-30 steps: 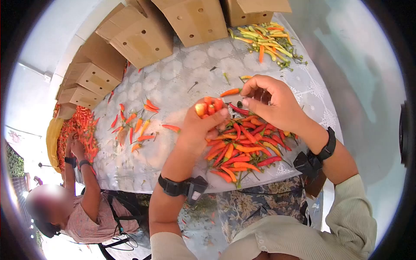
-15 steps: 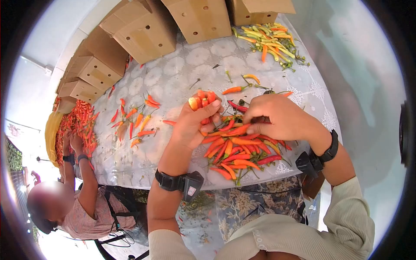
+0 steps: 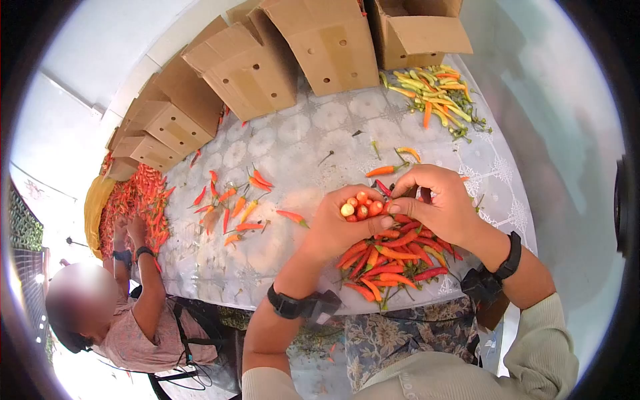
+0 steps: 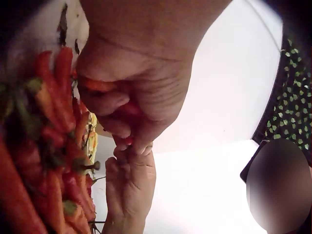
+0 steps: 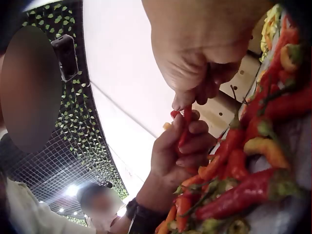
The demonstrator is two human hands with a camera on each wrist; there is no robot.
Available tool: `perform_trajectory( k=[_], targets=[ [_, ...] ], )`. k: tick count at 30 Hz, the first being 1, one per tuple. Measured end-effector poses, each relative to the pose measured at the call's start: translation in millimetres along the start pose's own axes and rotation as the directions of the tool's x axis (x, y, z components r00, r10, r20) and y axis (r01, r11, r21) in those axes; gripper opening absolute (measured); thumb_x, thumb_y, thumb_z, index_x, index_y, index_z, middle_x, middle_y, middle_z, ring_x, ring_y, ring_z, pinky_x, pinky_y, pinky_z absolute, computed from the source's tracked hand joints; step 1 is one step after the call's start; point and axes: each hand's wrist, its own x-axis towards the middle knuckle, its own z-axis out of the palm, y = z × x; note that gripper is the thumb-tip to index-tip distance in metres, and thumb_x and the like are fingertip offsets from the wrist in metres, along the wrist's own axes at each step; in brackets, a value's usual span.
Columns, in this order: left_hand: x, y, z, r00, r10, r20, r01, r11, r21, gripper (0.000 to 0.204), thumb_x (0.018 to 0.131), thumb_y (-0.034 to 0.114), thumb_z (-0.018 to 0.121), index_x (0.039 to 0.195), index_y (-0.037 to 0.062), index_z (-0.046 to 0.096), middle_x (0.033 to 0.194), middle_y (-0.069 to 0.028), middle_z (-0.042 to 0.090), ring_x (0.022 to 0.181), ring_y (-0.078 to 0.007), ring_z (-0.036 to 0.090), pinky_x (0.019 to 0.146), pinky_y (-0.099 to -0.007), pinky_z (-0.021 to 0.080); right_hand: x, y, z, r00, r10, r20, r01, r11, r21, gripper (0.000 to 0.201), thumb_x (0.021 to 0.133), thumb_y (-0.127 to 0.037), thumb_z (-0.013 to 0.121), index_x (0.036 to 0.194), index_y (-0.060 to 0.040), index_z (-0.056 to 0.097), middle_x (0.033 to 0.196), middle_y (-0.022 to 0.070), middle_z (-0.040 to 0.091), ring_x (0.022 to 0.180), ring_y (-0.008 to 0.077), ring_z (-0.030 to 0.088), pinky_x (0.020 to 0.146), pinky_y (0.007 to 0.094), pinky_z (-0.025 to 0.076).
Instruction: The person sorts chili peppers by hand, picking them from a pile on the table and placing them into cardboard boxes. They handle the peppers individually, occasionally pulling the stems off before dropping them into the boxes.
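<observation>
In the head view, my left hand (image 3: 337, 227) grips a bunch of red and orange chili peppers (image 3: 362, 208), their blunt ends facing up. Close beside it, my right hand (image 3: 437, 200) has thumb and fingers together at the bunch. The right wrist view shows a red chili pepper (image 5: 187, 124) pinched by the right fingertips, against the left hand's fingers (image 5: 197, 127). Below both hands lies a heap of red and orange chili peppers (image 3: 393, 267), many with green stems.
Cardboard boxes (image 3: 320, 47) line the table's far side. Yellow-green chilies (image 3: 433, 97) lie at the back right, scattered chilies (image 3: 233, 200) left of centre. Another person (image 3: 153, 327) works at a big red chili heap (image 3: 137, 200) on the left. A wall (image 3: 560, 167) bounds the right side.
My right hand went down into the heap, then came up to the bunch in my left hand with a red chili pepper. The head view has shifted slightly.
</observation>
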Motion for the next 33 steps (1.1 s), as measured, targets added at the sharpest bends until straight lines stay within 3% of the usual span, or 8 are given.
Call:
perform_trajectory(
  k=[5, 17, 21, 24, 27, 30, 32, 33],
  targets=[
    [0.2, -0.1, 2.1, 1.0, 0.006, -0.004, -0.006, 0.998, -0.067, 0.021, 0.076, 0.001, 0.074, 0.092, 0.0012, 0.062, 0.083, 0.0006, 0.061, 0.074, -0.0058, 0.057, 0.065, -0.0201, 0.048, 1.1, 7.4, -0.6, 0.998, -0.055, 0.001, 0.055, 0.997, -0.049, 0.023, 0.078, -0.023, 0.073, 0.081, -0.0021, 0.064, 0.074, 0.0071, 0.062, 0.062, 0.0168, 0.056, 0.058, 0.0285, 0.043],
    [0.1, 0.3, -8.8, 0.991, -0.006, 0.132, 0.046, 0.952, -0.301, 0.016, 0.081, 0.001, 0.066, 0.094, 0.0015, 0.057, 0.079, -0.0067, 0.061, 0.063, -0.0086, 0.055, 0.049, -0.0203, 0.04, 4.4, 14.5, 0.1, 0.95, 0.265, 0.167, -0.313, 0.783, 0.538, 0.021, 0.089, -0.022, 0.064, 0.086, -0.0012, 0.063, 0.076, -0.0021, 0.058, 0.069, 0.0045, 0.05, 0.061, 0.0225, 0.042],
    [-2.4, 3.0, -21.7, 0.998, 0.013, 0.064, 0.015, 0.906, -0.422, 0.017, 0.083, 0.002, 0.062, 0.098, 0.0034, 0.053, 0.081, -0.0097, 0.06, 0.06, -0.0101, 0.055, 0.04, -0.0183, 0.033, 10.8, 35.6, -30.9, 0.921, 0.142, -0.363, -0.044, 0.963, 0.265, 0.018, 0.086, -0.021, 0.066, 0.089, -0.0032, 0.064, 0.079, -0.0025, 0.059, 0.074, 0.006, 0.052, 0.068, 0.0231, 0.043],
    [0.2, 4.8, -27.6, 0.99, -0.023, -0.142, -0.039, 0.907, -0.419, 0.016, 0.084, 0.003, 0.063, 0.097, 0.0059, 0.054, 0.082, -0.0057, 0.06, 0.061, -0.0084, 0.055, 0.038, -0.0163, 0.032, 8.4, 59.6, -76.8, 0.749, 0.096, -0.656, -0.042, 0.994, 0.098, 0.012, 0.081, -0.012, 0.067, 0.09, -0.0045, 0.065, 0.082, -0.0007, 0.062, 0.078, 0.0108, 0.056, 0.074, 0.0245, 0.044],
    [0.5, 1.0, -37.8, 0.96, -0.113, -0.255, -0.022, 0.88, -0.474, 0.014, 0.083, 0.006, 0.065, 0.094, 0.0078, 0.057, 0.079, -0.0026, 0.059, 0.061, -0.0071, 0.054, 0.038, -0.0158, 0.032, -3.5, 55.1, -102.9, 0.513, -0.212, -0.831, -0.207, 0.91, -0.36, 0.017, 0.076, -0.004, 0.065, 0.093, -0.0052, 0.064, 0.09, 0.0037, 0.064, 0.082, 0.0167, 0.058, 0.076, 0.0276, 0.044],
    [0.7, 2.4, -39.5, 0.938, -0.183, -0.294, -0.005, 0.842, -0.54, 0.014, 0.082, 0.008, 0.068, 0.092, 0.009, 0.058, 0.077, -0.0008, 0.058, 0.058, -0.0066, 0.053, 0.038, -0.0155, 0.031, -5.8, 34.6, -74.4, 0.74, -0.216, -0.637, -0.053, 0.925, -0.376, 0.025, 0.073, -0.001, 0.064, 0.098, -0.0063, 0.063, 0.1, 0.0084, 0.061, 0.093, 0.0235, 0.058, 0.082, 0.0355, 0.045],
    [-0.9, -0.5, -42.3, 0.931, -0.178, -0.319, -0.03, 0.834, -0.551, 0.014, 0.081, 0.009, 0.069, 0.091, 0.0094, 0.058, 0.075, 0.0002, 0.058, 0.057, -0.0063, 0.052, 0.038, -0.0156, 0.031, 1.7, 21.2, -42.9, 0.934, -0.208, -0.291, 0.069, 0.904, -0.423, 0.026, 0.074, -0.003, 0.064, 0.1, -0.0051, 0.062, 0.096, 0.0112, 0.061, 0.092, 0.028, 0.058, 0.082, 0.0364, 0.045],
    [-1.9, -10.2, -42.3, 0.93, -0.159, -0.33, -0.051, 0.835, -0.547, 0.015, 0.081, 0.01, 0.069, 0.091, 0.0095, 0.058, 0.073, 0.0006, 0.058, 0.056, -0.0061, 0.052, 0.039, -0.0156, 0.031, 8.0, 24.7, -27.6, 0.932, -0.309, -0.189, 0.17, 0.834, -0.525, 0.028, 0.074, -0.005, 0.065, 0.102, -0.005, 0.062, 0.095, 0.0127, 0.061, 0.091, 0.03, 0.058, 0.081, 0.0373, 0.045]
  ],
)
